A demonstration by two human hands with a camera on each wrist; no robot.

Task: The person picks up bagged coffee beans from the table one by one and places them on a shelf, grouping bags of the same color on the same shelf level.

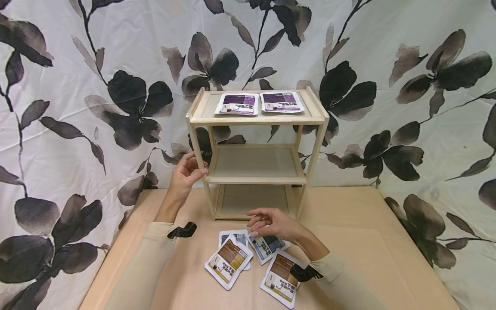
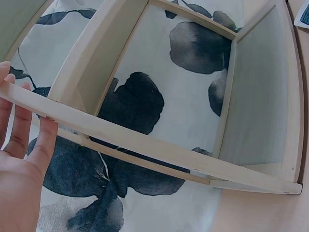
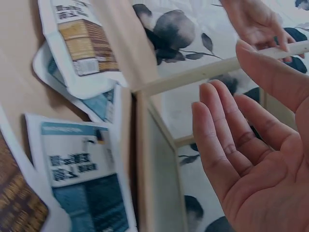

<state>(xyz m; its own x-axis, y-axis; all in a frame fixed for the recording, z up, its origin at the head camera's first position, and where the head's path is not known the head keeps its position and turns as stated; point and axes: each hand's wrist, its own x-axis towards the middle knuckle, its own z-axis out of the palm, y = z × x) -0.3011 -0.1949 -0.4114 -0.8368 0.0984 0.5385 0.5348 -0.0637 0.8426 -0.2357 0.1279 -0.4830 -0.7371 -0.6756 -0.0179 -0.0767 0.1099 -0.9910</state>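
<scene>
Left hand (image 1: 187, 172): thumb in front, fingers behind, holding the wooden rack's left front post (image 1: 199, 150) at about middle-tier height. Right hand (image 1: 276, 224): nothing in its grip, fingers loosely spread and slightly bent, above the table packets, just in front of the rack.

Near to far. On the table (image 1: 348, 241), nearest: right brown packet (image 1: 280, 280), partly under the right forearm's black wrist device (image 1: 304, 272). Its upper end meets the right blue packet (image 1: 267, 249); can't tell which overlaps. Left brown packet (image 1: 228, 261) lies askew on top of the left blue packet (image 1: 233, 237), whose edges stick out.

Behind these stands the wooden rack (image 1: 255, 120), upright, three tiers. Bottom tier (image 1: 253, 200) and middle tier (image 1: 253, 163) show grey panels in pale frames. Top tier carries the left purple packet (image 1: 237, 104) and right purple packet (image 1: 282, 102), flat, side by side, just apart. Floral curtain (image 1: 387, 107) behind.

View differences: purple packets show in head view only. Right wrist view gives the right palm and the right blue packet's label, which the head view has partly behind the hand. Left wrist view shows the fingers behind the post; only a packet corner enters at its upper right.
</scene>
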